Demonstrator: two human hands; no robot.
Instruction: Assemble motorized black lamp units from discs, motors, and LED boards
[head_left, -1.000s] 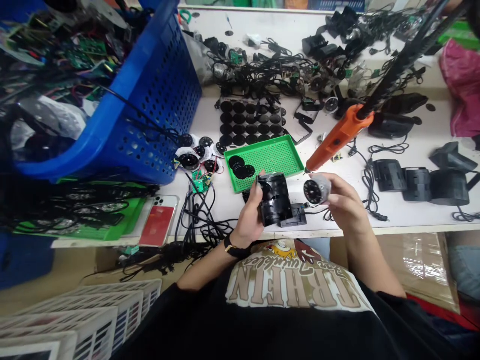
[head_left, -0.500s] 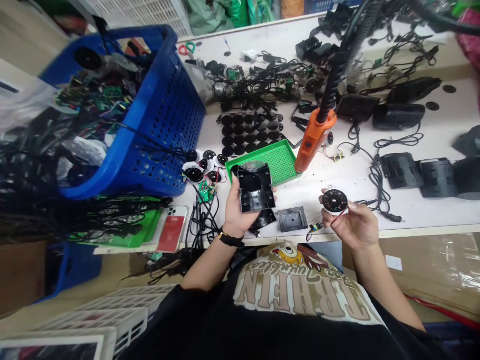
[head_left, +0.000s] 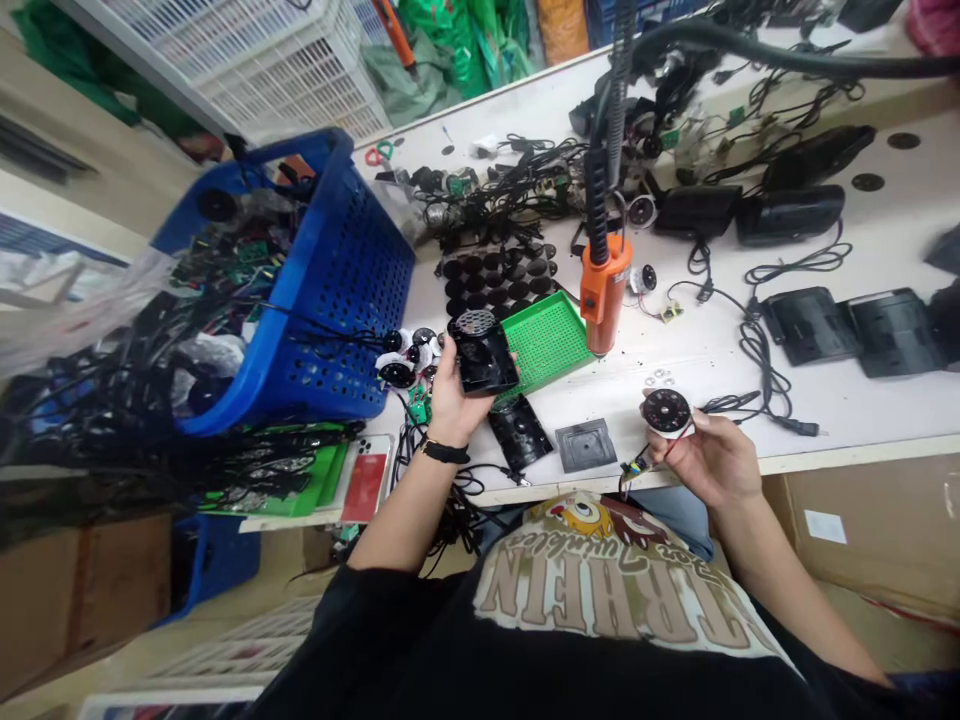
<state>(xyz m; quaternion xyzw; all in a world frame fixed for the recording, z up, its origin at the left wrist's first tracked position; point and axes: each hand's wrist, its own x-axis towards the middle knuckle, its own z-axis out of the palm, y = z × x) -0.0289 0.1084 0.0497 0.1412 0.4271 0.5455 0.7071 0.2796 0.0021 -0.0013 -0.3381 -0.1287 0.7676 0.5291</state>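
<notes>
1. Black plastic housing [head_left: 484, 360] lies in your left hand [head_left: 456, 398], with your fingers curled around it and closed on it. A round mesh grille [head_left: 475, 322] sits at its far end, and the housing is just beside a green perforated tray [head_left: 547, 340]. A black strap [head_left: 445, 452] circles your left wrist.
2. Your right hand [head_left: 712, 460] pinches a round black-faced disc [head_left: 666, 411] between thumb and fingers, above the near edge of the white counter [head_left: 697, 375]. A thin red wire [head_left: 681, 438] runs from the disc.
3. Between your hands lie a curved black housing piece [head_left: 519, 432] and a square black plate [head_left: 586, 445]. A small circuit board [head_left: 636, 467] sits just below the disc.
4. An orange electric screwdriver [head_left: 604, 290] hangs upright, its tip above the counter, just right of the tray.
5. Left of the tray stands a blue perforated basket [head_left: 352, 280] holding circuit boards and wires. Rows of black discs [head_left: 495, 280] lie beyond the tray.
</notes>
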